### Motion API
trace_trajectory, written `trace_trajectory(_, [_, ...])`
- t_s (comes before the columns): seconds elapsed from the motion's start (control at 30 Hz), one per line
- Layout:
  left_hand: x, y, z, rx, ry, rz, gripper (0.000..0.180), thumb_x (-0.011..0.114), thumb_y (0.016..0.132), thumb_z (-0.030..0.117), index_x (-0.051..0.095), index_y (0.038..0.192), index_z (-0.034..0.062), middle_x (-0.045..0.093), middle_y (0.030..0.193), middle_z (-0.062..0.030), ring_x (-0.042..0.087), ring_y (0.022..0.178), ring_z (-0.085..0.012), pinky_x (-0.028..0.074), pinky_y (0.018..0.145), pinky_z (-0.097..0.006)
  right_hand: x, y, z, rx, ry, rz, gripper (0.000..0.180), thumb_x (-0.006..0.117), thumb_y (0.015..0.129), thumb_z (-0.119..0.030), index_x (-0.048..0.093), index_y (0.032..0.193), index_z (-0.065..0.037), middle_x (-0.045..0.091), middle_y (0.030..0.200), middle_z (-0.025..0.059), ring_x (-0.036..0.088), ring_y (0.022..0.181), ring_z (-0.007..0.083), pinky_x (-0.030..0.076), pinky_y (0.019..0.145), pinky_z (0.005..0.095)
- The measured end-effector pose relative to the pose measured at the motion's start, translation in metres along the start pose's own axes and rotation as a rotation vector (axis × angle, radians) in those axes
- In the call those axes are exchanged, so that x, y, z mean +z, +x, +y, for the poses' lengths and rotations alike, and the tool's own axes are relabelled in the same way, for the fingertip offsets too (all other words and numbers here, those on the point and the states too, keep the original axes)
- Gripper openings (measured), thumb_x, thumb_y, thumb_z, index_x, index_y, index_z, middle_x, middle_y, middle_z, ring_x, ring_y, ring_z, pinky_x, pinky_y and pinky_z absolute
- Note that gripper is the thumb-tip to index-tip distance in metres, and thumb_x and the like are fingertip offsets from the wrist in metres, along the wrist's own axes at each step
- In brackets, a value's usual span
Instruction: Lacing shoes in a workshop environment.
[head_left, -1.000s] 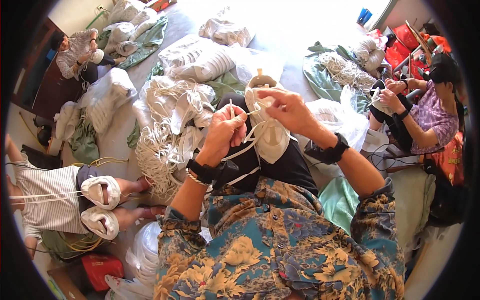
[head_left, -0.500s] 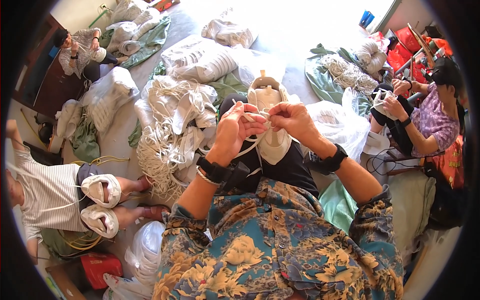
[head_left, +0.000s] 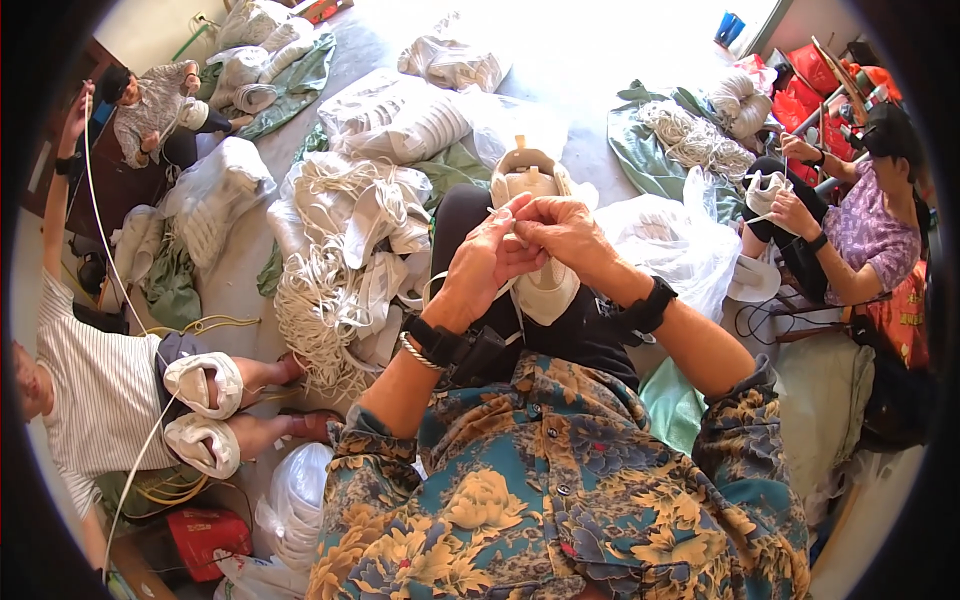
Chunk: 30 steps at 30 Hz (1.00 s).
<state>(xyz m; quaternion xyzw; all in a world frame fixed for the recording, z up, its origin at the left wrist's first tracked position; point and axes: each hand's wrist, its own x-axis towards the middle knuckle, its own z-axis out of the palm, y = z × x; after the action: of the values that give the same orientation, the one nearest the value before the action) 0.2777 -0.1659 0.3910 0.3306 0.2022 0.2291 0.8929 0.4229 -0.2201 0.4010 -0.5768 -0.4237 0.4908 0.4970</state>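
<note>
On black-trousered knees (head_left: 458, 215), a cream, rounded shoe (head_left: 546, 297) looked light and soft, best held by its sides; the right hand (head_left: 570, 236) pinched thin, white lace (head_left: 504, 289); the left hand's (head_left: 487, 262) grip was unclear.

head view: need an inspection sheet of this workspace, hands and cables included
Surface: smooth pale grey floor, glare at the top
Job's things: cream shoe on black trousers; flat off-white lace
Clutter: tangled off-white lace heap, translucent plastic bag
Hands: right hand pinches the lace; left hand meets it, grip partly hidden
Cables: thin yellow cord at left; looped black cable at right
Surroundings: co-workers in striped shirt, purple top, pale patterned top
</note>
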Motion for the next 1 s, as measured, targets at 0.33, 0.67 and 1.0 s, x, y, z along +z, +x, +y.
trace_trajectory(0.33, [0.009, -0.011, -0.065, 0.723, 1.494, -0.369, 0.014, 0.063, 0.075, 0.013, 0.06, 0.085, 0.0038, 0.057, 0.107, -0.0154, 0.046, 0.115, -0.0336, 0.034, 0.098, -0.042, -0.033, 0.038, -0.026, 0.179, 0.018, -0.192, 0.018, 0.056, 0.088, -0.022, 0.057, 0.086, -0.004, 0.063, 0.082, 0.0059, 0.058, 0.062, 0.0093, 0.045, 0.052, 0.02])
trace_trajectory(0.67, [-0.005, -0.001, -0.077, 0.546, 1.569, -0.447, 0.016, 0.065, 0.072, 0.013, 0.062, 0.086, 0.0039, 0.057, 0.111, -0.0152, 0.042, 0.12, -0.0345, 0.03, 0.103, -0.042, -0.167, 0.058, -0.219, -0.766, -0.521, 0.414, 0.023, 0.051, 0.087, -0.021, 0.06, 0.087, 0.0, 0.062, 0.071, 0.0094, 0.058, 0.059, 0.0147, 0.05, 0.058, 0.0276])
trace_trajectory(1.0, [0.036, 0.004, 0.028, 1.019, 0.969, 0.166, 0.043, 0.066, 0.078, 0.017, 0.044, 0.112, 0.0023, 0.053, 0.104, -0.0082, 0.049, 0.096, -0.0162, 0.043, 0.074, -0.032, -0.182, -0.005, -0.196, -0.611, -0.704, 0.572, 0.021, 0.053, 0.086, -0.019, 0.061, 0.09, 0.0, 0.063, 0.07, 0.0089, 0.058, 0.054, 0.0145, 0.048, 0.052, 0.0275])
